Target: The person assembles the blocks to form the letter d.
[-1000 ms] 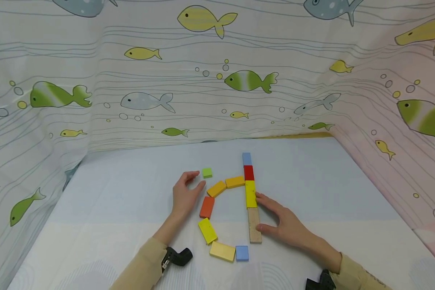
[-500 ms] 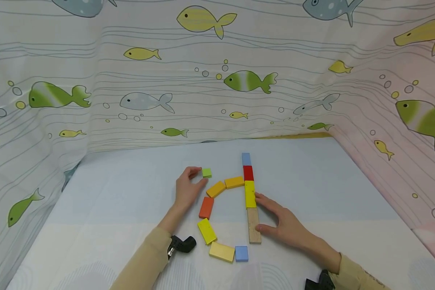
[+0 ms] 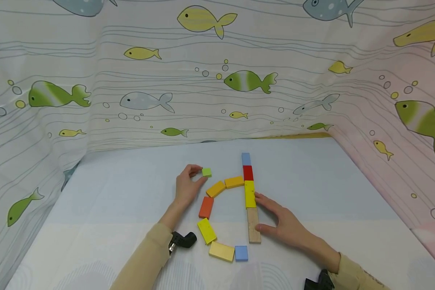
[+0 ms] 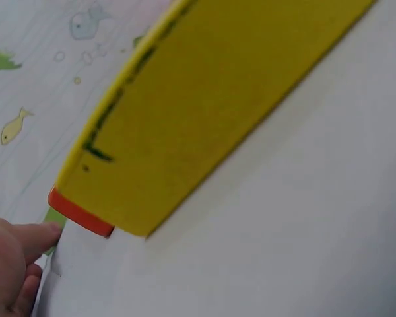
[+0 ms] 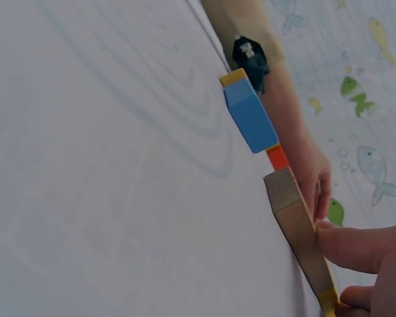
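Note:
My left hand (image 3: 188,187) pinches a small light green block (image 3: 206,172) between thumb and index finger, beyond a curve of blocks. In the left wrist view, that hand (image 4: 13,264) shows only partly, past a yellow block (image 4: 185,132) and an orange-red block (image 4: 82,214). My right hand (image 3: 290,227) lies beside a straight column, its fingers extended. Its index fingertip touches a yellow block (image 3: 250,194), and its thumb touches a plain wooden block (image 3: 254,225). The right wrist view shows this thumb against the wooden block (image 5: 300,231).
Above the yellow block, the column continues with a red block (image 3: 248,173) and a blue block (image 3: 246,159). Orange blocks (image 3: 216,189), a pale yellow block (image 3: 222,251) and another blue block (image 3: 241,253) belong to the curve. A fish-printed curtain (image 3: 203,80) stands behind the table (image 3: 130,181).
My left hand has moved slightly right and away from me, its fingertips coming from beside the green block onto it. The right hand and the other blocks have stayed put.

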Demonstrator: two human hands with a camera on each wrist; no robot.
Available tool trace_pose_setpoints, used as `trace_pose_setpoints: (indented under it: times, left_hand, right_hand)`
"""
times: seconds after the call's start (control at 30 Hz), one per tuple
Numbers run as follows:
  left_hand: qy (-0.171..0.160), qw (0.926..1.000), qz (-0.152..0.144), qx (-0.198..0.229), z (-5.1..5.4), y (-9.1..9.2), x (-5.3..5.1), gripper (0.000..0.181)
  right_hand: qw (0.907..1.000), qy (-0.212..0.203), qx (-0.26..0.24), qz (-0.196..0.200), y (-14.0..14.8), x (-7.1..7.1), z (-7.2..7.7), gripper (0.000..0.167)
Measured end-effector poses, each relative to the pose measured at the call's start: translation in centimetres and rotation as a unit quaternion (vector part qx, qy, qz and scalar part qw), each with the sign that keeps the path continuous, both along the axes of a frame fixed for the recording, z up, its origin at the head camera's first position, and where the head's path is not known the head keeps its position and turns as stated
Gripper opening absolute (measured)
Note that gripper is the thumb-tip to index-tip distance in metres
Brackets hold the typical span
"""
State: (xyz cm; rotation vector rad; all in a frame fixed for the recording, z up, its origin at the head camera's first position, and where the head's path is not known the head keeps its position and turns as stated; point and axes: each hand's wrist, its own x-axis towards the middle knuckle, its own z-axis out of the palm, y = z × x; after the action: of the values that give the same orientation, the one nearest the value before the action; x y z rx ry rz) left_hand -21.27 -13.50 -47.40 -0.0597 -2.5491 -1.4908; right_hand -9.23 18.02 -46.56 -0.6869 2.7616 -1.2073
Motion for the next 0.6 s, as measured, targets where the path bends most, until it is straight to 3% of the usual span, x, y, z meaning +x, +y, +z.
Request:
trace_pose_setpoints:
  times: [0.23,0.6]
  left_hand:
    - [0.009,0.9999,-0.005,0.006,-0.1,-0.3,0.5,0.036]
    - [-0.007,0.9995,-0.001,0.032,-0.2,-1.0,2.7,0.037]
  right_hand:
    - [0.9999,-0.012,-0.003,-0.006,-0.1,0.1,0.0,0.077]
    - [0.9999,-0.015,-0.006,-0.004,0.0,0.0,-0.2,0.078]
